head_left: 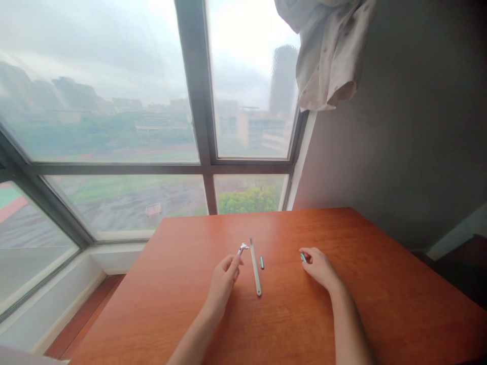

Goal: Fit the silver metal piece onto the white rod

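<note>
My left hand (224, 276) is closed round a silver razor handle (241, 248), its forked head pointing up and away above the table. My right hand (317, 264), further right, pinches a small teal-and-dark razor cartridge (303, 257) between thumb and fingers. Between the hands, a long thin grey stick (255, 268) lies on the table, with a small hole at its near end and a darker far tip; its kind is unclear. Just right of the stick lies a second small teal-and-dark razor cartridge (262, 262). Fingers hide most of the razor handle.
The reddish-brown wooden table (182, 304) reaches to a framed window (205, 167) at the back. A grey wall (365, 162) stands to the right. Light cloth (331, 56) hangs at the upper right, above the table.
</note>
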`<state>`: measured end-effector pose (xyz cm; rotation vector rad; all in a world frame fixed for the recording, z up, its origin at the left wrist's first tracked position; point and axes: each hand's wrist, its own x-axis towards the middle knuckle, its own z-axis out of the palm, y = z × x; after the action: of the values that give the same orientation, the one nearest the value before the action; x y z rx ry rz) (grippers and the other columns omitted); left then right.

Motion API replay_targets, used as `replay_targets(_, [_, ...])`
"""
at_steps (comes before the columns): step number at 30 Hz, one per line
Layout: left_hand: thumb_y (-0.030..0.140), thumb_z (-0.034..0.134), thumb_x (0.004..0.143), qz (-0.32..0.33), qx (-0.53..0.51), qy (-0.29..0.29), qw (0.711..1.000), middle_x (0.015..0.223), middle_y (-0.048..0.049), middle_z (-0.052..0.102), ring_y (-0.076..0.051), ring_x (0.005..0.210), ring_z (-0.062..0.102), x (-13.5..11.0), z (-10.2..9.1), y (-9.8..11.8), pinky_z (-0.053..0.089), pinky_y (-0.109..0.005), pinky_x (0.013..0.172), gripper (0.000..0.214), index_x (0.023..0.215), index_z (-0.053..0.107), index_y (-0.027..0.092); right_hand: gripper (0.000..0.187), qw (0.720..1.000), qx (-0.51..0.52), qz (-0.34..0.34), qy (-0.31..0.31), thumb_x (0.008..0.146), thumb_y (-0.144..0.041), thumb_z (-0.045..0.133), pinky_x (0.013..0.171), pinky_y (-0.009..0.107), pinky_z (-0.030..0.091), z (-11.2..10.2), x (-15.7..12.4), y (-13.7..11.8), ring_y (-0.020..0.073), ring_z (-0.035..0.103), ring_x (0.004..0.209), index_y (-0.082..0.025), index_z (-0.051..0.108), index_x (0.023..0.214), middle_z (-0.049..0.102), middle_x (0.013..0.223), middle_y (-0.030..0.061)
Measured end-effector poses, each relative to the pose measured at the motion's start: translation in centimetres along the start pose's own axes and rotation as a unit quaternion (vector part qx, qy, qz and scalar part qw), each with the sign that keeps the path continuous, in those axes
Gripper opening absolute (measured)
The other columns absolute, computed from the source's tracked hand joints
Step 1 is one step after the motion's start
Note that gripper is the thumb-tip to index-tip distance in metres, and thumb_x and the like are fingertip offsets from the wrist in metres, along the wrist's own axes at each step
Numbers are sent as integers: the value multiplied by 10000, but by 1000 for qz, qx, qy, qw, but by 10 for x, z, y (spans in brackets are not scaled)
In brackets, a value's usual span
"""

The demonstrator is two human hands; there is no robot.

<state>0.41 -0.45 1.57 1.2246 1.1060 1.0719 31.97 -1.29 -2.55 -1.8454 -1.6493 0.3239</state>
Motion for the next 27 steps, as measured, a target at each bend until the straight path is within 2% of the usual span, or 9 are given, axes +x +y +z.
replay_targets(8, [574, 523, 818, 10, 14, 0, 1000, 472, 85, 333, -62, 422, 234, -1, 0, 0, 156, -176, 409, 416, 730, 570, 169, 359, 1000, 5, 5, 19, 686, -131, 546, 775, 249, 489, 0, -4, 3, 176, 618, 823, -138, 700, 1010, 630, 943, 87])
replay_targets(15, [568, 524, 819, 13, 19, -5, 1000, 483, 81, 344, -65, 426, 237, -1, 1, -1, 160, -179, 411, 410, 736, 571, 169, 306, 999, -22, -15, 28, 738, -113, 500, 747, 262, 496, 1, -1, -4, 168, 616, 742, -128, 714, 956, 633, 869, 85])
replay_targets(20, [567, 518, 824, 10, 20, -3, 1000, 481, 81, 340, -69, 429, 235, -2, 1, 2, 159, -181, 417, 409, 736, 573, 171, 285, 998, -46, -1, 31, 762, -121, 489, 731, 265, 494, 3, 1, 2, 170, 614, 720, -108, 712, 939, 637, 857, 91])
replay_targets(27, [571, 538, 807, 11, 17, 2, 1000, 490, 76, 338, -75, 437, 246, -5, 3, 7, 164, -188, 424, 411, 717, 579, 173, 296, 996, -76, 28, 42, 742, -112, 483, 797, 273, 479, 0, 1, 7, 185, 623, 812, -134, 703, 938, 643, 894, 89])
